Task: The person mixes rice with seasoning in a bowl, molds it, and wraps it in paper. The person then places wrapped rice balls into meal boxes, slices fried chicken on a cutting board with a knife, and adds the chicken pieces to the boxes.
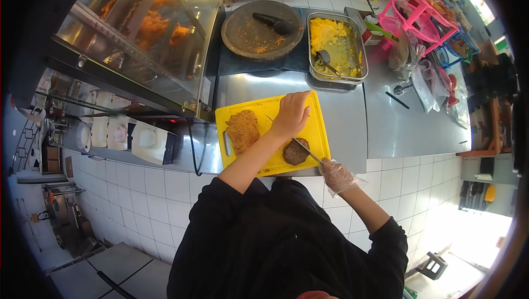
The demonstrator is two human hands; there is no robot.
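A yellow cutting board (264, 106) lies on the steel counter in front of me. On its left part is a piece of breaded fried meat (243, 128), partly under my left forearm. My bare left hand (292, 114) is over the board's upper middle, fingers together; whether it holds anything is hidden. In a clear plastic glove, my right hand (334, 175) grips a knife (309, 152) at the board's lower right edge. The blade runs up and left across a round brown patty (296, 153).
Behind the board are a stone mortar (242, 29) with a dark pestle (273, 23) and a metal tray (365, 65) of yellow food with a ladle. A glass display case (138, 40) stands at left, pink baskets (410, 12) at right.
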